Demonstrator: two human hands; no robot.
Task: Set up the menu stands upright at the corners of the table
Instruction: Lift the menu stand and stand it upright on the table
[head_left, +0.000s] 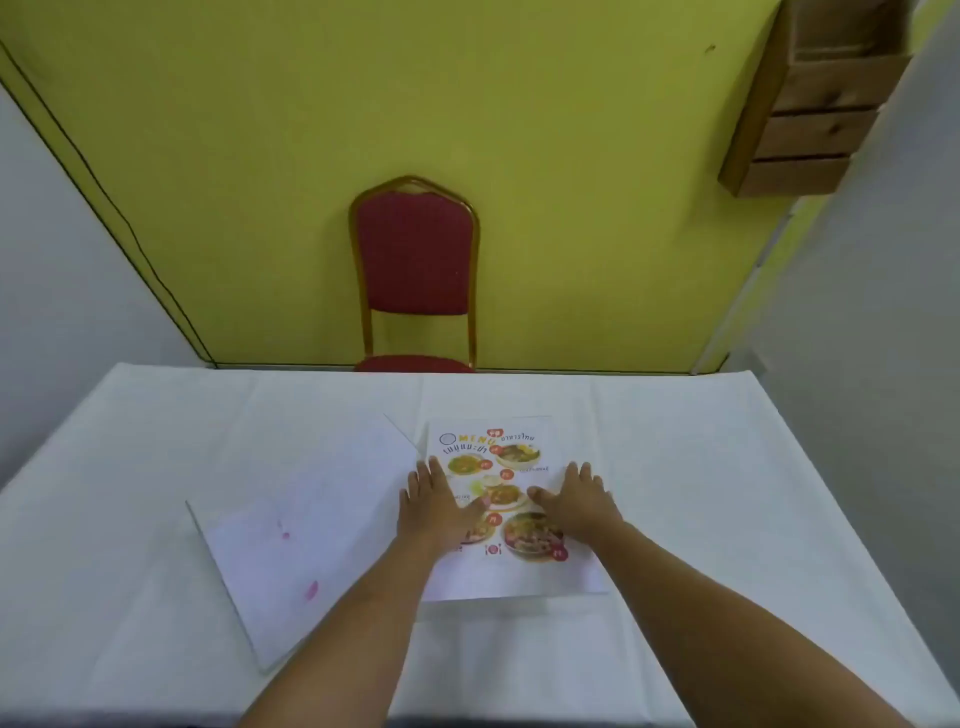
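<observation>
A clear menu stand with a printed food menu (511, 452) lies flat in the middle of the white-clothed table (701, 493). My left hand (439, 506) rests palm down on the menu's left side, fingers spread. My right hand (579, 501) lies flat on its right side, fingers apart. A second menu stand (306, 530) lies flat to the left, blank side up, with faint pink marks showing through. Its right corner touches the first menu near my left hand.
A red chair with a gold frame (415, 260) stands behind the table's far edge, against a yellow-green wall. A wooden box shelf (815, 114) hangs at the upper right. White cloth covers the table to all four edges.
</observation>
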